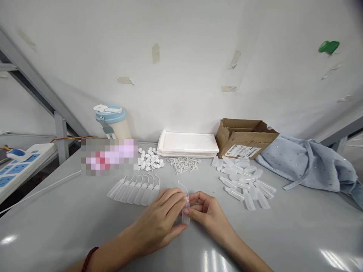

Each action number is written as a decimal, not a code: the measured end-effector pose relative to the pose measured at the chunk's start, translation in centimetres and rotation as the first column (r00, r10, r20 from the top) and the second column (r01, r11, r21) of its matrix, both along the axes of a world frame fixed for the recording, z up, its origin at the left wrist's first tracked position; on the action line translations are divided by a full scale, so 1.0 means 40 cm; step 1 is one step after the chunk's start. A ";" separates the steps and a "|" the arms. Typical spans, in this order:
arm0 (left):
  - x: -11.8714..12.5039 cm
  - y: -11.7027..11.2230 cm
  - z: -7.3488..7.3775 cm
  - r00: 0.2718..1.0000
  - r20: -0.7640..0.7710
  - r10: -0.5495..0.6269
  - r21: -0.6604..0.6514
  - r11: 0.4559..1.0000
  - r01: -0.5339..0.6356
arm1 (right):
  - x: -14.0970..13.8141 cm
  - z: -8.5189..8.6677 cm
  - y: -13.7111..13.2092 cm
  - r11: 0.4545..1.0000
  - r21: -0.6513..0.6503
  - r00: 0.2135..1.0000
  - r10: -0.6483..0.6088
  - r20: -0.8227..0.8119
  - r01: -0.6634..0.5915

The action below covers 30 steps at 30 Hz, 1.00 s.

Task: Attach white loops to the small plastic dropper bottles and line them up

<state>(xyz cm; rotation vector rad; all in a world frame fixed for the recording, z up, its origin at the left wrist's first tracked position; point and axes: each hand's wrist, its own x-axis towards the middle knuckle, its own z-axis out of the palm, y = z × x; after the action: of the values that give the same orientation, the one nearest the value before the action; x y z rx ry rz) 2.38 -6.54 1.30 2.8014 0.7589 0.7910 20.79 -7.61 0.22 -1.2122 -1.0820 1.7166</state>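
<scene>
A small clear plastic squeeze bottle stands nearly upright between my hands, a thin curved white tube rising from its top. My left hand closes on it from the left, fingertips near the neck and thumb low on the body. From the right, my right hand pinches it with thumb and bent fingers. Left of my hands lies a row of several similar bottles fitted with tubes. Loose white caps and a heap of thin white tubes lie behind. Several capless bottles are scattered at right.
At the back stand a stack of white flat packs, an open cardboard box and a blue-lidded tumbler. Blue cloth lies at right. A power strip sits far left, and a blurred pink item lies near the tumbler.
</scene>
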 end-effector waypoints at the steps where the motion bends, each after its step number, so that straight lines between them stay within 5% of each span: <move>1: -0.001 0.000 -0.001 1.000 0.006 0.006 0.002 1.000 -0.006 | -0.003 -0.001 0.000 1.000 -0.005 1.000 0.007 -0.007 -0.007; 7: -0.049 0.027 -0.006 0.997 0.028 0.074 -0.037 0.997 -0.073 | -0.015 0.000 -0.003 0.995 -0.028 0.994 0.095 -0.048 -0.096; 14: -0.134 0.091 0.010 0.970 -0.206 0.129 -0.161 0.973 -0.164 | -0.009 -0.003 0.002 0.999 -0.024 0.998 0.045 0.051 -0.044; 30: -0.153 0.119 0.030 0.967 -0.232 0.105 -0.279 0.945 -0.170 | 0.004 0.018 0.006 0.998 0.066 0.986 -0.015 0.166 0.004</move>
<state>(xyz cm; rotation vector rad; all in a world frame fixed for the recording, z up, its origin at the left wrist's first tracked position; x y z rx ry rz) -3.72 -1.79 2.49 2.6045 1.0248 0.3553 20.96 -7.37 0.95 -1.3360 -1.2193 1.5815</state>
